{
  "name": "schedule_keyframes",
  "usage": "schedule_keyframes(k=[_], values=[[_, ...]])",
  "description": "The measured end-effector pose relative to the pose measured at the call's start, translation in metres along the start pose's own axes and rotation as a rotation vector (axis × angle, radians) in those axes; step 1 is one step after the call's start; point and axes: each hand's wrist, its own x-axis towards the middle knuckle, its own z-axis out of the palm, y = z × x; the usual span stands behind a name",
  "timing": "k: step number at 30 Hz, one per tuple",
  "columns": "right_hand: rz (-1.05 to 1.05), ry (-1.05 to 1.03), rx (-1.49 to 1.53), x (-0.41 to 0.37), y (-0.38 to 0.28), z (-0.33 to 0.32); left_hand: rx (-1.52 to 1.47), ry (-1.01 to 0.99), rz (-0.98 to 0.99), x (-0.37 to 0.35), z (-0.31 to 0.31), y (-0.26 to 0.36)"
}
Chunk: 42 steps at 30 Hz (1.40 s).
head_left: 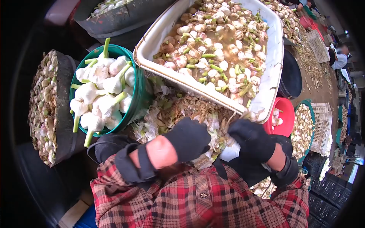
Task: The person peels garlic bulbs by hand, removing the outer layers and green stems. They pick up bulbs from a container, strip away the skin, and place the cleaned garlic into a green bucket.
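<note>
My left hand (188,140), in a black glove, is closed above a heap of garlic peelings (190,108); whatever it holds is hidden. To its right, my right hand (251,138), also black-gloved, has its fingers curled near the front corner of a white tub (142,53); its grip is blurred. A small white object (230,152) shows just below, between the hands. The tub holds unpeeled garlic bulbs (216,53) in brownish water. At the left, a green bucket (138,91) is filled with clean white garlic bulbs (99,72) with green stems.
A dark container of garlic (62,110) stands at the far left, another (110,24) behind the green bucket. At the right are a red bucket (287,117), a green-edged basket of garlic (302,123) and crates (322,123). A person (341,59) is in the background.
</note>
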Motion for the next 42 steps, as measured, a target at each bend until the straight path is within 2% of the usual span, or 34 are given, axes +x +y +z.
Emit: schedule_keyframes(k=[1,2,3,5,6,7,8,9,11,14,16,18,20,22,26,29,32,33,35,36,38,42], values=[[-0.070,-0.153,0.152,0.006,-0.007,-0.003,-0.013,0.076,0.032,-0.007,-0.021,-0.004],[-0.143,-0.308,0.304,0.012,-0.011,-0.006,0.018,0.070,-0.003,-0.011,-0.041,-0.004],[-0.152,-0.303,0.305,0.018,-0.007,-0.011,0.033,0.077,-0.038,-0.015,-0.057,-0.005],[-0.208,-0.420,0.303,0.041,0.011,-0.028,0.050,0.085,-0.081,-0.018,-0.065,-0.012],[-0.009,-0.462,0.257,0.065,0.010,-0.043,0.069,0.131,-0.063,-0.016,-0.061,-0.018],[0.020,-0.298,0.190,0.086,0.028,-0.040,0.090,0.179,-0.044,-0.014,-0.056,-0.025],[-0.074,-0.073,0.040,0.109,0.043,-0.031,0.095,0.181,-0.047,-0.010,-0.050,-0.031],[-0.096,-0.063,-0.088,0.129,0.063,-0.018,0.073,0.196,-0.024,-0.003,-0.042,-0.036],[-0.063,-0.218,-0.200,0.180,0.079,-0.001,0.047,0.284,0.047,0.006,-0.023,-0.046],[0.117,-0.432,-0.475,0.224,0.085,0.039,-0.015,0.302,0.079,0.009,-0.006,-0.056],[0.015,-0.455,-0.483,0.228,0.116,0.055,0.058,0.311,0.067,0.011,0.002,-0.061],[-0.035,-0.602,-0.337,0.221,0.136,0.055,0.039,0.252,0.053,0.012,0.005,-0.061],[0.006,-0.586,-0.418,0.216,0.140,0.068,0.049,0.277,0.071,0.013,0.008,-0.061],[0.265,-0.787,-0.584,0.218,0.128,0.073,0.070,0.255,0.067,0.010,0.009,-0.057],[0.274,-0.907,-0.465,0.223,0.147,0.067,0.114,0.211,0.042,0.008,0.019,-0.050],[0.061,-0.621,-0.276,0.215,0.146,0.034,0.117,0.292,0.081,0.007,0.021,-0.046],[0.145,-0.331,-0.227,0.223,0.126,0.014,0.096,0.250,0.087,0.008,0.024,-0.043],[0.142,-0.334,-0.229,0.229,0.123,0.018,0.102,0.256,0.086,0.009,0.025,-0.043],[0.151,-0.140,-0.248,0.247,0.115,0.031,0.110,0.260,0.082,0.010,0.025,-0.043],[0.148,-0.138,-0.244,0.257,0.107,0.039,0.134,0.301,0.068,0.010,0.024,-0.043],[0.309,-0.147,-0.283,0.274,0.092,0.053,0.161,0.334,0.053,0.009,0.023,-0.045],[0.250,-0.059,-0.280,0.290,0.128,0.099,0.104,0.398,-0.005,0.012,0.011,-0.051]])
